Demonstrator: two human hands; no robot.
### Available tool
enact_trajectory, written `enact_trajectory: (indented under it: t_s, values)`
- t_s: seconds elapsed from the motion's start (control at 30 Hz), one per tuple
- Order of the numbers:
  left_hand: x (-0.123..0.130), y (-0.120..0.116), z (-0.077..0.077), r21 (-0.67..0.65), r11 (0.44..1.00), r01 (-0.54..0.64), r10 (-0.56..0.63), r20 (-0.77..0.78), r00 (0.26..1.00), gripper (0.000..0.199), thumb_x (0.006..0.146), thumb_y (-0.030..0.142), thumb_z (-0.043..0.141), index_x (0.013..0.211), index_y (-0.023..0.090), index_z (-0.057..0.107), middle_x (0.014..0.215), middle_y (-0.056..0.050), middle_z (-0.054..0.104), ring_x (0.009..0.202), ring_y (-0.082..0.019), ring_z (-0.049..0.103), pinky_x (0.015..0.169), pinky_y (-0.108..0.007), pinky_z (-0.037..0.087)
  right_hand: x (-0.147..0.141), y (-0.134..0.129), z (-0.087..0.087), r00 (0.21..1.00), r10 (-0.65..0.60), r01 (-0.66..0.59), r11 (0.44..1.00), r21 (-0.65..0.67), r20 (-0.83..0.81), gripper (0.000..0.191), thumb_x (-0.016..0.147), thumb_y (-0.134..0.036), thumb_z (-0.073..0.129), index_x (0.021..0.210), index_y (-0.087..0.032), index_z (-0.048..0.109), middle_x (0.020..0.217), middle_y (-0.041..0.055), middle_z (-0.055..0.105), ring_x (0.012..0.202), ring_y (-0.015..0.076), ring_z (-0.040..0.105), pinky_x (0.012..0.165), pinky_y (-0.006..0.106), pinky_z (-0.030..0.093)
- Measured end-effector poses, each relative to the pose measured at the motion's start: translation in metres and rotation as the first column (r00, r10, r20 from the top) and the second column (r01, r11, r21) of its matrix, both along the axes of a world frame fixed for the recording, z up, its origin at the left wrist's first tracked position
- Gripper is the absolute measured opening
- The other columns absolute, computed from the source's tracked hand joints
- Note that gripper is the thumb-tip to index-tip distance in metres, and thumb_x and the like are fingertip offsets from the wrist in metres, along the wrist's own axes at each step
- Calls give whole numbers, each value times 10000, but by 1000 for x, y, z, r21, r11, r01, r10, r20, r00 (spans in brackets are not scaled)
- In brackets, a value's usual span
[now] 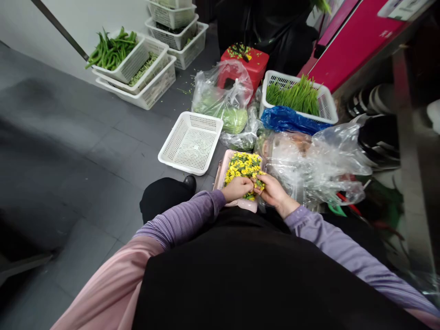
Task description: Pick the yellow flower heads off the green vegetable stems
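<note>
A pink tray (225, 166) holds a heap of yellow flowers (243, 164) with green stems, low in front of my body. My left hand (238, 188) is over the tray's near part, its fingers pressed together by the flowers; what they pinch, if anything, is too small to name. Close beside it on the right, my right hand (271, 189) has its fingers curled round a few yellow flowers (259, 182). The fingertips of both hands almost meet above the tray.
Beyond the tray lie a white basket (192, 143), bagged cabbage (233, 119) and a red stool (256, 64) before a person in black. Clear plastic bags (309, 160) and a basket of green stalks (295, 96) are right. Green peppers (113, 50) top baskets at upper left.
</note>
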State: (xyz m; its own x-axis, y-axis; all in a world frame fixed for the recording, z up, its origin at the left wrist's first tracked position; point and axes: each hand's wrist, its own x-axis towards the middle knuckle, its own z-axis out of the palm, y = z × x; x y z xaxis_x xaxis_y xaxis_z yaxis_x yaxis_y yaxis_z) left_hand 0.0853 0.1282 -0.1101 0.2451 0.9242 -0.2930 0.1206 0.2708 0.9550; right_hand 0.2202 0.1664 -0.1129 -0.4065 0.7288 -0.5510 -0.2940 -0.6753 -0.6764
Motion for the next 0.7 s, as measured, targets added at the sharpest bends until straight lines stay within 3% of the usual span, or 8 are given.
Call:
enact_trajectory:
  t_s: [0.13,0.23,0.33,0.4,0.47,0.53,0.63,0.7]
  values:
    - [-8,5,-1,-251,959,-134,198,252,947,91,668,173,403,590,156,446,433,59,342,343,-48,297,370,-186,238,5,10,5,998,-66,66,998,-26,-20,106,657,-118,502,747,-175,494,494,-57,424,375,42,364,340,140,331]
    - [-17,9,-1,-325,915,-238,340,304,890,48,655,167,423,638,147,463,497,34,442,341,-47,349,350,-180,255,27,25,10,995,-77,78,997,-5,65,184,653,-134,489,828,-183,516,526,-44,467,451,78,470,419,183,425]
    - [-22,10,-2,-356,890,-284,388,266,883,15,633,139,455,621,139,463,489,37,443,321,-35,335,334,-173,237,42,34,10,992,28,-33,999,38,124,113,669,-218,504,776,-184,508,605,-16,531,537,113,532,487,236,457]
    - [-23,9,-3,-360,871,-335,431,229,873,36,641,126,460,608,137,468,466,51,407,307,-28,304,324,-173,210,39,33,6,957,120,-168,972,166,265,131,701,-314,509,739,-188,504,610,-12,537,522,120,516,488,252,437]
    - [-23,9,-5,-368,848,-382,474,200,858,52,662,123,461,617,133,486,456,60,380,303,-24,284,321,-175,192,27,29,-2,814,142,-389,853,348,563,185,709,-373,530,715,-188,524,627,-1,559,545,132,514,524,264,422]
    - [-23,8,-6,-375,836,-400,488,177,855,56,679,121,471,634,126,504,454,65,370,308,-24,286,323,-177,196,13,23,-9,537,46,-686,606,404,842,158,708,-346,556,738,-191,570,713,21,600,643,153,540,592,265,410]
    - [-21,8,-6,-373,839,-397,469,125,874,63,702,108,477,670,114,531,443,69,369,313,-28,301,333,-177,230,-3,18,-18,130,-112,-960,236,154,985,154,765,-240,491,851,-215,616,862,57,610,750,164,559,628,250,384]
    - [-19,7,-5,-360,852,-381,438,90,894,86,725,101,466,698,107,547,431,69,377,316,-34,319,345,-178,264,-6,19,-22,20,-146,-992,123,38,989,211,793,-193,433,890,-215,619,882,75,598,735,159,562,607,248,375]
